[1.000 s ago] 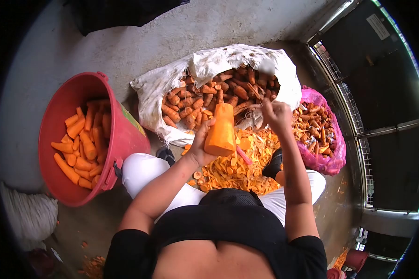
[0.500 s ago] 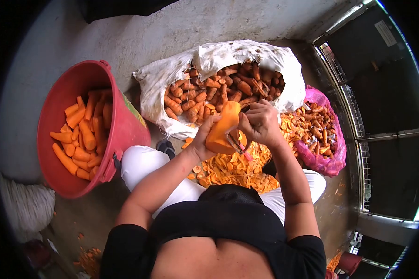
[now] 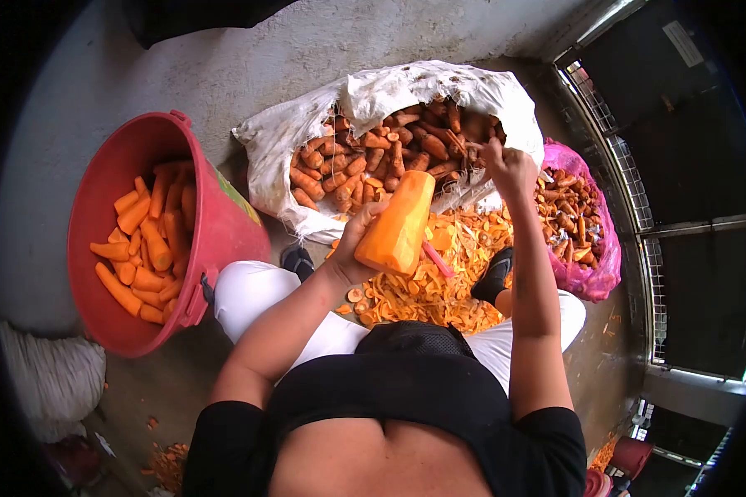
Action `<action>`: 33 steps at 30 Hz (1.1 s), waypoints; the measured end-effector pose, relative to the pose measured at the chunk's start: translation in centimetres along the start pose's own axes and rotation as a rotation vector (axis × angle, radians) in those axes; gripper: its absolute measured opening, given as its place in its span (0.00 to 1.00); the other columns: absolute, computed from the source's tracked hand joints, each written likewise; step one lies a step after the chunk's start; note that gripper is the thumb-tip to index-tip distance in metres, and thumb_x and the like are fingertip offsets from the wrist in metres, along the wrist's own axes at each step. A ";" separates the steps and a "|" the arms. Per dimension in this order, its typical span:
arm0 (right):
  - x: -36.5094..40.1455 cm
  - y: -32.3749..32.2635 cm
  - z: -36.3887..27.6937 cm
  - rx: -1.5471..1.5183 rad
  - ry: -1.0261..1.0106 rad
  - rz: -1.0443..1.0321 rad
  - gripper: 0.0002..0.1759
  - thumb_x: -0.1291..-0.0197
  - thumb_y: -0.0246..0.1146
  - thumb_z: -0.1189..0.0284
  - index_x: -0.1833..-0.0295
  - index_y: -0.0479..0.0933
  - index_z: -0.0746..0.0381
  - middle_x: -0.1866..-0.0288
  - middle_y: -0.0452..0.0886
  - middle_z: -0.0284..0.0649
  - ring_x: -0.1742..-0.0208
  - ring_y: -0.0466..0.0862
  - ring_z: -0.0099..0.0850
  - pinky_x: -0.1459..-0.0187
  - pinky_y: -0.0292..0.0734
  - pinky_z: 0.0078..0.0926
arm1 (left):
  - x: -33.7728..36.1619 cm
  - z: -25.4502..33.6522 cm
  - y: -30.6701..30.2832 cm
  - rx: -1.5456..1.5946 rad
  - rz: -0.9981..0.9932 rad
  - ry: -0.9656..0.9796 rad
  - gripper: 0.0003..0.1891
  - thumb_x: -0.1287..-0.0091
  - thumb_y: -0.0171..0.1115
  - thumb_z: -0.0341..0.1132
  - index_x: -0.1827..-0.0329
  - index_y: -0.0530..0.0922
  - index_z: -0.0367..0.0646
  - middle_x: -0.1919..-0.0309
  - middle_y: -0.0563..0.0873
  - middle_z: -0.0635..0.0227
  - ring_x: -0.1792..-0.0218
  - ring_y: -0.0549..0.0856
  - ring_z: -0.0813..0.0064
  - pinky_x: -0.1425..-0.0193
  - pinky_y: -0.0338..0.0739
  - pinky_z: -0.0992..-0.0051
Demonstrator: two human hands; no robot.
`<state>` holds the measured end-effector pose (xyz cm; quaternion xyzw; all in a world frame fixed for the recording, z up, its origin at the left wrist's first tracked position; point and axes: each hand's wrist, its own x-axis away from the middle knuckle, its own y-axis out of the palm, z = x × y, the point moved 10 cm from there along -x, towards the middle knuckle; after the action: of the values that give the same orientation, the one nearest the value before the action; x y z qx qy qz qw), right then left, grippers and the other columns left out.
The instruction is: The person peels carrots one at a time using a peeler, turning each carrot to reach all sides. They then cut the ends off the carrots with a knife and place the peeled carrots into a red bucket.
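Observation:
My left hand is wrapped around a large peeled carrot, its broad end low and toward me. A red-pink handle shows just right of the carrot's lower end, above the heap of peelings. My right hand is apart from the carrot, raised at the right side of the white sack's opening. Its fingers are curled together, and I cannot tell what they hold. Unpeeled carrots fill the opening of the white sack beyond my hands.
At left stands a red bucket with peeled carrots inside. A pink bag of carrot scraps sits at right, near a dark gate. My shoes flank the peelings. A wall rises behind the sack.
My right hand has left the carrot and moved up and right toward the sack's edge. The left hand has shifted slightly left and still holds the carrot, now more exposed.

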<state>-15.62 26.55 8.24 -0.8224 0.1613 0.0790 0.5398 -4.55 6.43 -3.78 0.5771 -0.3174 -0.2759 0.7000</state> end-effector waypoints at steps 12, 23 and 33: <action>9.8 -1.5 -14.4 -0.280 -0.830 -0.108 0.18 0.45 0.62 0.70 0.88 0.74 0.54 0.90 0.69 0.31 0.84 0.70 0.29 0.74 0.63 0.30 | -0.1 0.0 1.5 0.024 0.037 0.040 0.24 0.26 0.46 0.48 0.35 0.68 0.40 0.50 0.82 0.61 0.54 0.86 0.69 0.50 0.84 0.66; 0.0 -0.9 1.2 0.606 -0.210 0.209 0.30 0.34 0.51 0.54 0.88 0.77 0.55 0.92 0.73 0.36 0.88 0.76 0.35 0.64 0.78 0.37 | 0.3 -1.1 -0.3 -0.045 0.048 -0.052 0.28 0.27 0.48 0.50 0.35 0.68 0.37 0.53 0.83 0.49 0.55 0.86 0.57 0.49 0.82 0.58; 8.0 -1.5 -11.8 -0.146 -0.610 -0.054 0.18 0.40 0.62 0.67 0.82 0.83 0.58 0.88 0.76 0.33 0.83 0.73 0.29 0.68 0.70 0.30 | -0.6 0.0 -2.1 -0.054 0.220 0.026 0.24 0.26 0.44 0.51 0.40 0.72 0.43 0.51 0.83 0.62 0.53 0.86 0.67 0.46 0.81 0.64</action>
<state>-8.16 14.90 11.83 -0.8013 -0.0362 0.3188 0.5049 -5.01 6.53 -5.92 0.5233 -0.3624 -0.1983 0.7454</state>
